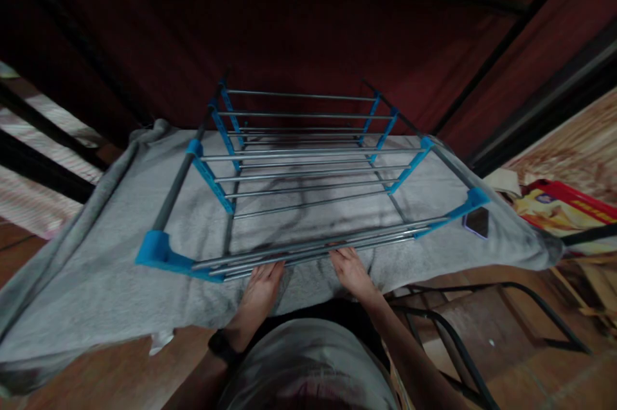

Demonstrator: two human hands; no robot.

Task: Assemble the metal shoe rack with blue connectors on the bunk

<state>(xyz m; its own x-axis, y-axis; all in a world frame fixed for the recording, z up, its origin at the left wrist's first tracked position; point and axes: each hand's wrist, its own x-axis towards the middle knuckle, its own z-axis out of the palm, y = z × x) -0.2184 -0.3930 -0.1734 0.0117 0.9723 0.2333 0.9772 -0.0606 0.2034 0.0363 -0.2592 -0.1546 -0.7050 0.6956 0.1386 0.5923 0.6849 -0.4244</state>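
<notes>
A shoe rack (308,250) of grey metal tubes and blue plastic brackets lies on its side on a grey blanket (125,217), its tiers stretching away from me. My left hand (265,278) is at the nearest tier's rods, left of the middle, with its fingertips curled over them. Right of the middle, my right hand (349,267) grips the same rods, its fingertips partly hidden among them. A large blue corner bracket (155,250) joins the rods to a long side tube at the left; another blue corner bracket (475,198) is at the right.
A phone (477,222) lies on the blanket near the right bracket. A black-framed chair (448,326) stands at the lower right. Beyond it is a red and yellow package (563,207). A dark red curtain (299,31) hangs behind the rack.
</notes>
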